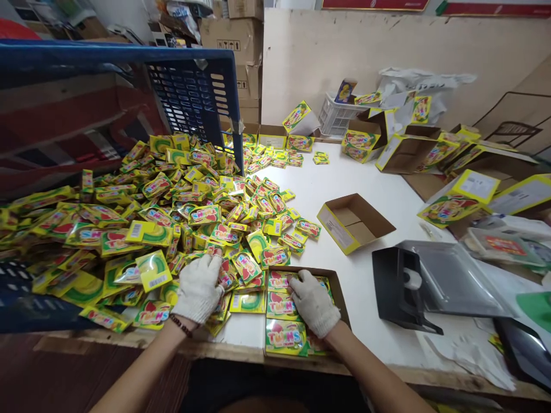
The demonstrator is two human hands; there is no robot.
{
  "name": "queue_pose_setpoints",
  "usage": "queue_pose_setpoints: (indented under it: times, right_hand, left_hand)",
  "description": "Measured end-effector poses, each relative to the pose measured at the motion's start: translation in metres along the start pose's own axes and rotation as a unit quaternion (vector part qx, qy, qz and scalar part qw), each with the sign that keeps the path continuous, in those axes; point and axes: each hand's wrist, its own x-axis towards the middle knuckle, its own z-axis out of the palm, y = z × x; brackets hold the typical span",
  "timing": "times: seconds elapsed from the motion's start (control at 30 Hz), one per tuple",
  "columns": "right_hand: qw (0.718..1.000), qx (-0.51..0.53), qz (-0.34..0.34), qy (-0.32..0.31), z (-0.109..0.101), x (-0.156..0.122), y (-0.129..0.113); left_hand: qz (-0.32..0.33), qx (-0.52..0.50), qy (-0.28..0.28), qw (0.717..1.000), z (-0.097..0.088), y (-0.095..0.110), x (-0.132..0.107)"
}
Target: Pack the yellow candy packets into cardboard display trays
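My left hand [199, 289], in a white knitted glove, is at the front of a large heap of small yellow candy boxes [204, 215]. Its fingers and thumb close around a small candy box [227, 276] at the heap's edge. My right hand [315, 304], also gloved, lies over an open display carton [338, 287] at the table's front edge. Its fingers rest on the small boxes inside, apart and not wrapped around one. Rows of "Twins" candy boxes [284, 337] lie flat in that carton, printed side up; my hand hides part of the right row.
A blue plastic crate [235, 109] lies tipped on its side, the heap spilling out of it. An open carton [357, 223] stands behind my right hand. A black dustpan-like tray [396, 287] and a clear plastic lid [456, 275] are at right. Several yellow cartons [361, 143] stand behind.
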Motion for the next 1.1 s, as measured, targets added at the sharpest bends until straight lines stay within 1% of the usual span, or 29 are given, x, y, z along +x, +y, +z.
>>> queue_pose_setpoints:
  times: [0.03, 0.1, 0.13, 0.17, 0.23, 0.3, 0.33, 0.37, 0.4, 0.43, 0.47, 0.5, 0.57, 0.6, 0.63, 0.67, 0.7, 0.73, 0.77, 0.8, 0.87, 0.9, 0.93, 1.0, 1.1]
  right_hand:
    - [1.0, -0.003, -0.017, -0.001, 0.0, -0.002, 0.001]
    - [0.999, 0.012, -0.037, -0.007, 0.001, -0.005, 0.005]
    - [0.999, 0.029, -0.044, -0.005, 0.0, -0.008, 0.008]
    - [0.997, 0.051, -0.049, 0.005, -0.001, -0.01, 0.01]
    - [0.99, 0.111, -0.06, 0.056, -0.007, -0.014, 0.011]
    - [0.974, 0.177, -0.08, 0.117, -0.02, -0.017, 0.005]
    - [0.966, 0.201, -0.095, 0.133, -0.029, -0.018, 0.0]
    - [0.962, 0.211, -0.113, 0.133, -0.04, -0.018, -0.004]
    - [0.963, 0.203, -0.13, 0.116, -0.052, -0.017, -0.008]
    - [0.969, 0.18, -0.146, 0.083, -0.064, -0.017, -0.01]
    - [0.976, 0.147, -0.156, 0.036, -0.075, -0.016, -0.009]
    - [0.981, 0.109, -0.158, -0.02, -0.086, -0.015, -0.006]
    - [0.982, 0.033, -0.137, -0.127, -0.1, -0.016, 0.005]
    - [0.978, 0.0, -0.118, -0.173, -0.102, -0.018, 0.011]
    - [0.972, -0.031, -0.098, -0.21, -0.102, -0.019, 0.016]
    - [0.965, -0.059, -0.082, -0.242, -0.098, -0.02, 0.019]
    - [0.958, -0.079, -0.074, -0.265, -0.092, -0.02, 0.02]
    - [0.952, -0.09, -0.072, -0.283, -0.086, -0.021, 0.02]
    - [0.948, -0.094, -0.075, -0.295, -0.078, -0.02, 0.018]
    - [0.946, -0.093, -0.078, -0.3, -0.072, -0.02, 0.017]
    - [0.948, -0.085, -0.084, -0.296, -0.062, -0.021, 0.014]
    - [0.95, -0.078, -0.087, -0.288, -0.059, -0.022, 0.014]
    - [0.954, -0.067, -0.09, -0.278, -0.057, -0.023, 0.014]
    - [0.961, -0.041, -0.095, -0.256, -0.052, -0.028, 0.018]
    - [0.965, -0.019, -0.074, -0.251, -0.042, -0.034, 0.022]
  left_hand:
    - [-0.001, -0.022, 0.001, 1.0, 0.003, -0.003, -0.002]
    - [-0.013, -0.12, 0.029, 0.992, 0.007, -0.005, -0.008]
    - [-0.029, -0.187, 0.048, 0.981, 0.007, -0.004, -0.011]
    - [-0.053, -0.258, 0.063, 0.963, 0.006, -0.002, -0.015]
    - [-0.107, -0.392, 0.067, 0.911, -0.002, 0.008, -0.02]
    - [-0.13, -0.511, 0.031, 0.849, -0.011, 0.027, -0.023]
    - [-0.124, -0.567, 0.006, 0.814, -0.014, 0.039, -0.024]
    - [-0.109, -0.612, -0.017, 0.783, -0.017, 0.052, -0.025]
    - [-0.089, -0.642, -0.038, 0.76, -0.018, 0.064, -0.026]
    - [-0.07, -0.656, -0.055, 0.75, -0.018, 0.076, -0.028]
    - [-0.053, -0.652, -0.061, 0.754, -0.017, 0.085, -0.031]
    - [-0.038, -0.63, -0.054, 0.774, -0.016, 0.092, -0.034]
    - [0.01, -0.549, -0.012, 0.835, -0.015, 0.099, -0.04]
    - [0.055, -0.502, 0.009, 0.863, -0.014, 0.1, -0.043]
    - [0.109, -0.453, 0.023, 0.885, -0.015, 0.099, -0.046]
    - [0.165, -0.407, 0.03, 0.898, -0.015, 0.098, -0.048]
    - [0.21, -0.369, 0.033, 0.905, -0.015, 0.096, -0.05]
    - [0.234, -0.338, 0.038, 0.911, -0.015, 0.094, -0.051]
    - [0.237, -0.315, 0.049, 0.918, -0.014, 0.09, -0.05]
    - [0.219, -0.294, 0.064, 0.928, -0.012, 0.084, -0.049]
    - [0.157, -0.247, 0.086, 0.952, -0.007, 0.07, -0.043]
    - [0.127, -0.22, 0.088, 0.963, -0.004, 0.063, -0.039]
    - [0.106, -0.194, 0.081, 0.972, -0.001, 0.055, -0.035]
    - [0.096, -0.15, 0.045, 0.983, 0.003, 0.043, -0.023]
    - [0.137, -0.113, -0.014, 0.984, 0.006, 0.036, -0.002]
